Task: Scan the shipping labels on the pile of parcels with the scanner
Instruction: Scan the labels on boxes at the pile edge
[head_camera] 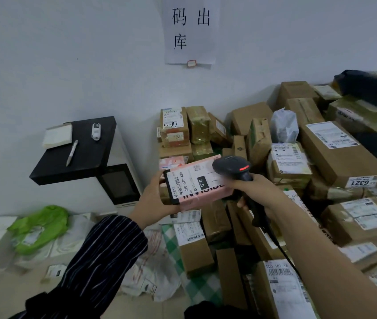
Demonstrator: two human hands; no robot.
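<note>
We see the pile of parcels [339,155] heaped against the wall to our right. In front of it our left hand [157,196] grips a pink parcel [205,196] by its left end, shipping label [182,183] facing up. Our right hand [261,192] clasps the handle of the scanner [231,164], whose head sits just over the parcel's right end.

The parcel [205,196] is pale pink with black lettering; its label [182,183] is white with black bars. The scanner [231,164] is black with a red glowing strip. The sleeve [104,249] is dark navy with thin white stripes. The pile of parcels [341,155] is mostly brown cardboard with white labels. One bag [42,226] is bright green, and a sheet [170,242] among them is green-and-white checked. The wall sign [189,31] is white with black characters.
</note>
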